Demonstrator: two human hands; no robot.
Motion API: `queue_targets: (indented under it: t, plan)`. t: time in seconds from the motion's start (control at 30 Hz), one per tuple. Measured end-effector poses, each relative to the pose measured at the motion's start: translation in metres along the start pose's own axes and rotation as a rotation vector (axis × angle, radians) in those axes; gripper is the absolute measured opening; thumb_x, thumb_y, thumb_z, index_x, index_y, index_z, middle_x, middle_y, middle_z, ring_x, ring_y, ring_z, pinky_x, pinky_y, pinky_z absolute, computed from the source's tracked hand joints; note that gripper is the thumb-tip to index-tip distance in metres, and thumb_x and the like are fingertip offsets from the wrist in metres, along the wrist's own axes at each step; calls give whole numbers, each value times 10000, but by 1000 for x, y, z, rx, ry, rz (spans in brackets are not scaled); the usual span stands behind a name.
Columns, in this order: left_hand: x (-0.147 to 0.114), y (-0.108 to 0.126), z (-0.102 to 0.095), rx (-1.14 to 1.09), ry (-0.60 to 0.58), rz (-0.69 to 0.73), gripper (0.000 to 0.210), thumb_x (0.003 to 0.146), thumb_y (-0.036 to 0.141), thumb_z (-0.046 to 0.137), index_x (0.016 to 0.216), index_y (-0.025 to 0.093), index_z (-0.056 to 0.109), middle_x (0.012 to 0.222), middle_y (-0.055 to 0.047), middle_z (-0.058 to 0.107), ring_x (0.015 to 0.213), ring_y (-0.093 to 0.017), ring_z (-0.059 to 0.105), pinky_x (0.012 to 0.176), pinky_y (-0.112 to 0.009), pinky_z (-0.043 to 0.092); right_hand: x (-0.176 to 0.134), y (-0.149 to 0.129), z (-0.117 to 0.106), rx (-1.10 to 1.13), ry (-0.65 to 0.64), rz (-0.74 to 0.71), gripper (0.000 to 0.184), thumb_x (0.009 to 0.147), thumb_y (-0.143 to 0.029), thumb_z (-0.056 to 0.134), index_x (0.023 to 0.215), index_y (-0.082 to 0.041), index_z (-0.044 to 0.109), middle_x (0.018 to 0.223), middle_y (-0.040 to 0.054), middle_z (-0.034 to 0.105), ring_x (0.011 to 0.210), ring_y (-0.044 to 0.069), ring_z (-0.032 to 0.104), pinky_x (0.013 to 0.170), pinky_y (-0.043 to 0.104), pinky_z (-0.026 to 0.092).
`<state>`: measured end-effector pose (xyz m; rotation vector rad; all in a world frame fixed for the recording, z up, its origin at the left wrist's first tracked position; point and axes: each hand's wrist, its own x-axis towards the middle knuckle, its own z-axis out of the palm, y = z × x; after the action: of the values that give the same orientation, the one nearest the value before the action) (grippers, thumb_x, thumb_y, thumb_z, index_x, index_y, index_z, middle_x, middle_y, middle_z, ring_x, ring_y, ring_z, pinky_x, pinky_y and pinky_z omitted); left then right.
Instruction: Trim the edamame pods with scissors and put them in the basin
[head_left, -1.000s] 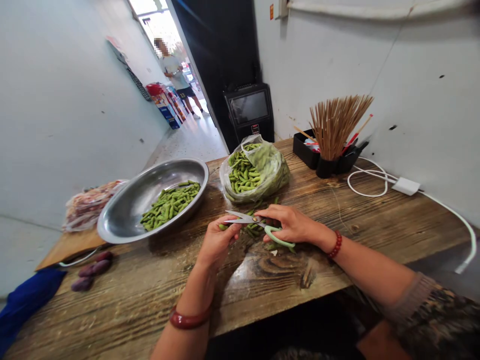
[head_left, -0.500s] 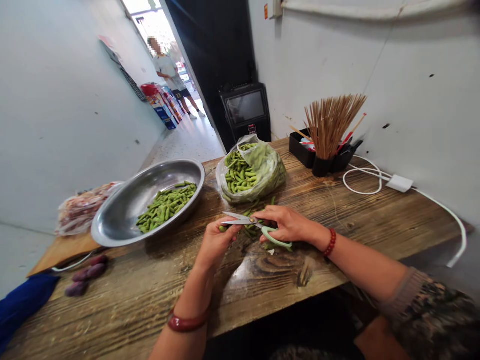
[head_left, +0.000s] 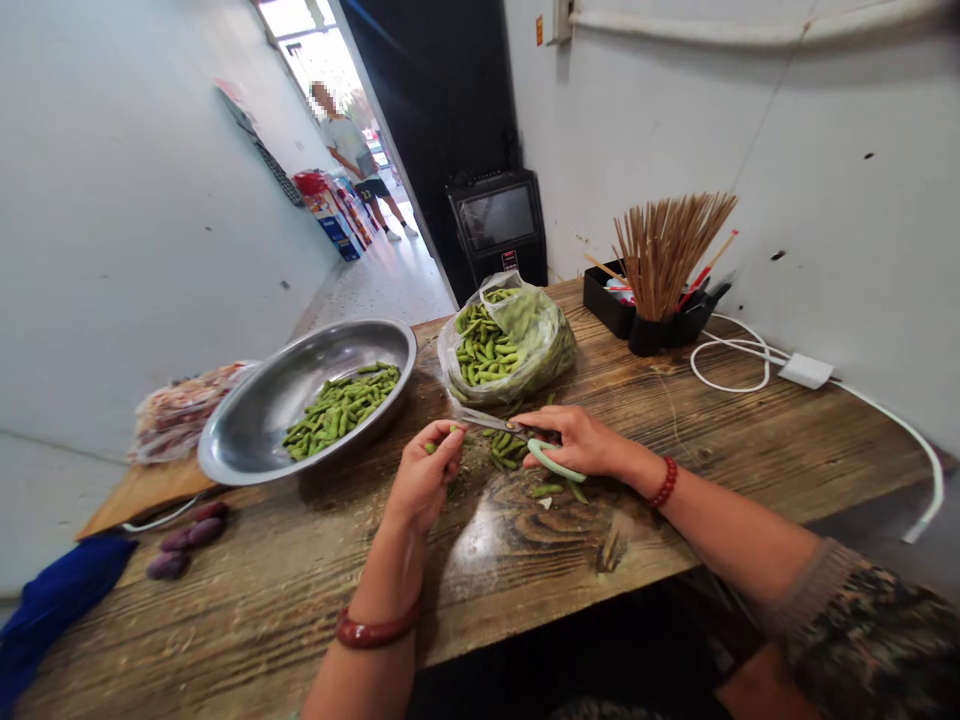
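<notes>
My left hand [head_left: 426, 470] is closed on an edamame pod [head_left: 430, 448], most of it hidden by the fingers. Scissors [head_left: 556, 461] with pale green handles sit in my right hand [head_left: 574, 440], their blades pointing left towards the pod and close together. Loose edamame pods [head_left: 506, 450] lie on the wooden table beneath and behind the blades. Behind them stands a clear plastic bag [head_left: 551, 345] full of pods. To the left, a wide steel basin [head_left: 247, 400] tilts slightly and holds a heap of trimmed-looking green pods [head_left: 341, 410].
Bamboo skewers [head_left: 664, 260] stand in a black holder [head_left: 611, 305] at the back right, beside a white cable with an adapter [head_left: 806, 370]. At left are purple oval items [head_left: 187, 540], a blue cloth [head_left: 64, 600] and a bagged item [head_left: 184, 415]. A person [head_left: 352, 150] stands beyond the doorway.
The scissor blades have come together and drawn slightly away from my left hand, which has turned a little. The whole view has shifted slightly.
</notes>
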<state>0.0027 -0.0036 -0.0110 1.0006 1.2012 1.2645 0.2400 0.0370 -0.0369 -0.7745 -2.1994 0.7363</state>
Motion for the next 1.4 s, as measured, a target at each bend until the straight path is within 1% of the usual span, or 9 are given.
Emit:
queue_targets:
  t: [0.1,0.23,0.47,0.57,0.63,0.73,0.97,1.17,1.4]
  plan:
    - [0,3,-1,-149,-10,-22,263,681,298,777,779,147,586,644,26,553,459,-31,378,378,-134,209,0,-1,0,-9,31,-3,573,721,-393,768,1223,-177,598,876,35,628,736,143,575,687,258,473]
    - [-1,5,2,-196,-43,-25,286,660,269,785,796,153,562,718,0,616,477,-32,421,380,-129,242,-2,0,1,-68,18,-44,614,724,-385,764,1267,-193,548,930,41,604,773,152,567,707,274,477]
    - [-5,2,9,-79,-85,0,266,671,249,779,850,160,604,701,-9,654,465,-44,445,390,-142,234,-4,1,5,-99,-21,-61,652,733,-420,755,1299,-197,519,995,61,603,824,170,576,737,287,478]
    - [-7,1,11,-9,-62,-18,307,659,273,790,914,153,667,703,-16,660,465,-45,438,399,-158,233,-4,1,5,-91,-26,-73,644,745,-442,740,1298,-197,518,1019,68,606,832,171,580,745,289,478]
    - [-8,1,13,28,-43,-21,328,652,302,793,925,144,702,687,-18,654,457,-43,420,401,-171,231,-4,0,5,-91,-29,-80,642,750,-454,732,1298,-195,518,1017,69,607,833,173,580,746,292,477]
    - [-8,-1,14,61,-38,6,288,657,329,785,865,138,726,656,-14,635,456,-44,406,413,-183,245,-4,-1,4,-90,-33,-80,648,747,-448,736,1300,-190,518,1024,75,607,849,180,582,752,297,480]
    - [-6,-7,17,110,-62,82,184,683,300,764,785,150,731,655,-12,628,484,-58,411,442,-191,288,-5,-4,6,-120,-50,-63,676,715,-426,766,1297,-190,517,1039,79,609,869,192,583,761,302,480]
    - [-7,-6,18,66,-84,47,173,673,284,772,758,143,720,615,-5,603,481,-56,393,449,-189,272,-6,-1,7,-110,-46,-70,661,731,-462,749,1285,-171,536,972,68,603,805,173,567,721,286,475]
    - [-8,-3,13,34,-81,29,218,676,316,773,784,135,717,567,29,512,461,-43,330,428,-191,229,-5,2,5,-101,-57,-91,602,759,-436,734,1275,-176,568,888,50,612,758,156,571,707,265,470]
